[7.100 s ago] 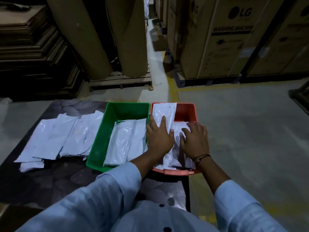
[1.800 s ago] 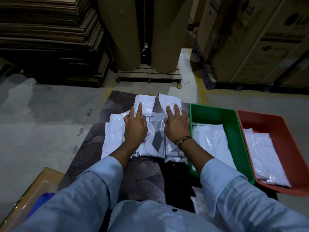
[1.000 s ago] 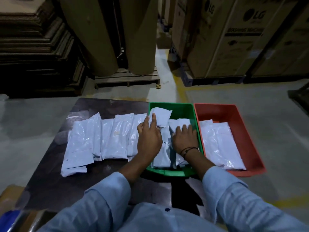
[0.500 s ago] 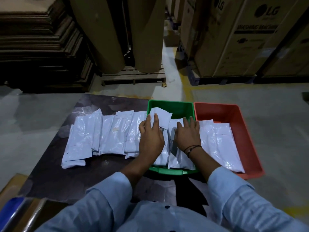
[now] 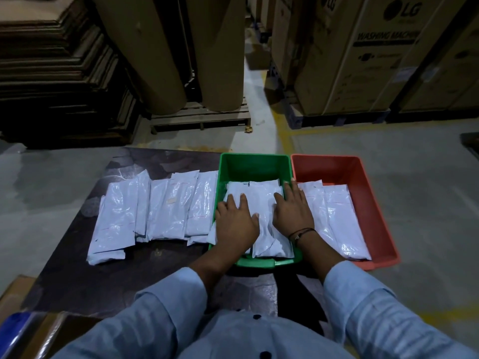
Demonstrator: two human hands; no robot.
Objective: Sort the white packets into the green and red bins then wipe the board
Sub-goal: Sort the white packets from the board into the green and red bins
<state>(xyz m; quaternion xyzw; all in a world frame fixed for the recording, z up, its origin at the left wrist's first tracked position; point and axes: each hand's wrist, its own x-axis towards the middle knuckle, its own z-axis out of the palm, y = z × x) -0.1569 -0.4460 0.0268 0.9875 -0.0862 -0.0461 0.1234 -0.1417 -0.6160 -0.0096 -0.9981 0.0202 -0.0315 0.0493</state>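
Head view, nearest first: your pale blue sleeves (image 5: 166, 301) come up from the bottom edge, and both forearms reach forward over the dark board (image 5: 77, 275). Your left hand (image 5: 237, 221) lies flat, palm down, fingers spread, on the white packets in the green bin (image 5: 254, 164), at the bin's left side. Your right hand (image 5: 293, 208) lies the same way, open and flat, on the packets at the bin's right side, its fingertips close to the wall shared with the red bin (image 5: 363, 190). Neither hand is closed around anything; both press on the stack of packets in the green bin (image 5: 261, 200). A dark band (image 5: 302, 232) circles your right wrist.

Just right of your right hand, the red bin touches the green one and holds more white packets (image 5: 334, 216) lying lengthwise. Left of your left hand, a row of unsorted white packets (image 5: 155, 211) lies overlapping on the board, reaching up to the green bin's left wall.

Near your left elbow, at the bottom left corner, you can see a brown carton (image 5: 15, 291) and something blue (image 5: 18, 325).

Beyond your fingertips, past the bins, lies grey concrete floor (image 5: 388, 143) with a yellow line. Farther still stand two big brown paper rolls (image 5: 155, 47) on a wooden pallet (image 5: 199, 116), stacked flat cardboard (image 5: 51, 73) to their left, and large LG washing machine boxes (image 5: 363, 53) to the right.
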